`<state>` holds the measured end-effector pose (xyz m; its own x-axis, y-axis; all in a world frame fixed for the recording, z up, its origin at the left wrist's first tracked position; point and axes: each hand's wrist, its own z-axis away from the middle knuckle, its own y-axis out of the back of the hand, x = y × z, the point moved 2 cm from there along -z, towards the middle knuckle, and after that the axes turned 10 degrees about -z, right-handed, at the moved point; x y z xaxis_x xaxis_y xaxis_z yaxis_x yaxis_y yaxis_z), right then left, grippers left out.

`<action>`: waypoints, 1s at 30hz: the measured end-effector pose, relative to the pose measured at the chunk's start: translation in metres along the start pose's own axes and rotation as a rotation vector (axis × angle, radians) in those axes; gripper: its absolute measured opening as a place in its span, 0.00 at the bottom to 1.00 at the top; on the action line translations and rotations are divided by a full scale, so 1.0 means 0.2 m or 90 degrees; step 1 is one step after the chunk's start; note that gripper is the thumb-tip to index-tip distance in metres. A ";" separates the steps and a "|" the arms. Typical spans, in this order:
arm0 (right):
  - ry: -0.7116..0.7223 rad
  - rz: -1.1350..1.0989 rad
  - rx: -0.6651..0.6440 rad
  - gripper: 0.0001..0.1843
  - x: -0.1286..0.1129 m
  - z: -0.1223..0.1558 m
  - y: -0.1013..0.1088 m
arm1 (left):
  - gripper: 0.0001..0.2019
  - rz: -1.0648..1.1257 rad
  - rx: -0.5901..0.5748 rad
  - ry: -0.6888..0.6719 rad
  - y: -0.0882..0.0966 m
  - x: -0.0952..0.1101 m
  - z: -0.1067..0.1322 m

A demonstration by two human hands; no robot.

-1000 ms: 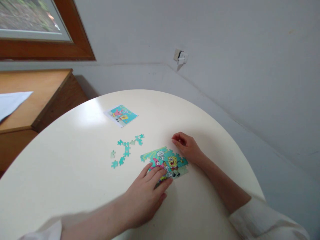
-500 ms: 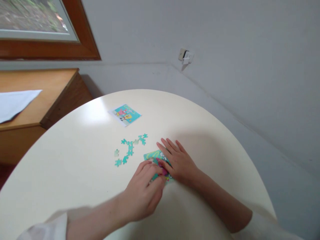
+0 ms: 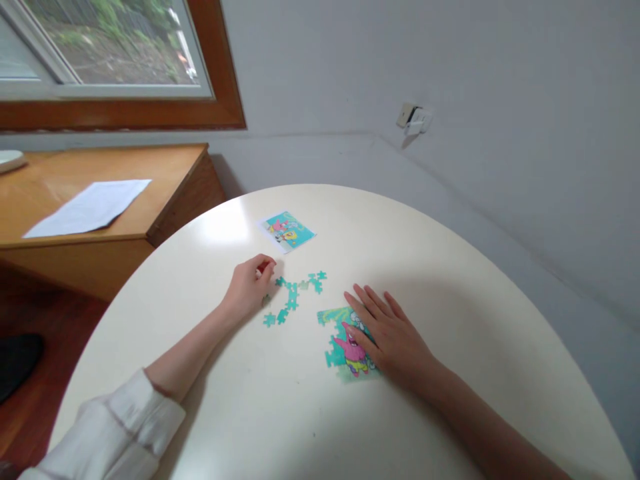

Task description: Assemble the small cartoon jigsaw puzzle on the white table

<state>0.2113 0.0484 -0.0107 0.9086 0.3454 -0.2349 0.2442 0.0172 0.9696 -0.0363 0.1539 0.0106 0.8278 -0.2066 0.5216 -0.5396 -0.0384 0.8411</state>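
A partly joined jigsaw puzzle (image 3: 336,348) lies on the white table, with a pink cartoon figure on a teal ground and a jagged left edge. My right hand (image 3: 387,330) rests flat on its right part, fingers spread, hiding that side. Left of it, several loose teal jigsaw pieces (image 3: 292,297) form a curved string. Beside their left end hovers my left hand (image 3: 249,288), its thumb and fingers curled together in a pinch. Whatever the fingertips hold, if anything, is hidden. A pale piece (image 3: 267,300) shows partly behind this hand.
A printed cartoon picture (image 3: 289,231) lies toward the far side of the round table (image 3: 400,227). At left stands a wooden desk (image 3: 175,173) with a white sheet (image 3: 93,207) on it. A socket with a plug (image 3: 415,120) is on the wall.
My left hand has left the joined puzzle and moved up and left to the loose pieces, uncovering the puzzle's left edge. My right hand stays on the puzzle. The view has turned left.
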 end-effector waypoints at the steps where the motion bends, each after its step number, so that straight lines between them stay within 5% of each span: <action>1: 0.003 0.002 0.003 0.28 0.00 0.00 0.00 | 0.13 0.029 -0.035 -0.001 0.01 -0.02 -0.02; 7: 0.028 0.008 0.017 0.28 0.02 0.01 -0.02 | 0.14 0.080 -0.308 -0.060 0.13 -0.08 -0.08; 11: 0.024 0.014 0.010 0.29 0.03 0.01 -0.02 | 0.15 0.003 -0.405 -0.079 0.17 -0.07 -0.07; 20: 0.018 0.024 -0.012 0.30 0.03 0.00 -0.02 | 0.09 -0.168 -0.418 -0.103 0.15 0.02 -0.02; 30: 0.019 0.032 0.003 0.29 0.03 0.01 -0.02 | 0.03 -0.152 -0.429 -0.145 0.16 0.05 -0.01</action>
<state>0.2159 0.0489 -0.0167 0.9091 0.3736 -0.1844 0.2010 -0.0056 0.9796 -0.0452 0.1528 0.0417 0.8185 -0.4682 0.3330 -0.0774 0.4844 0.8714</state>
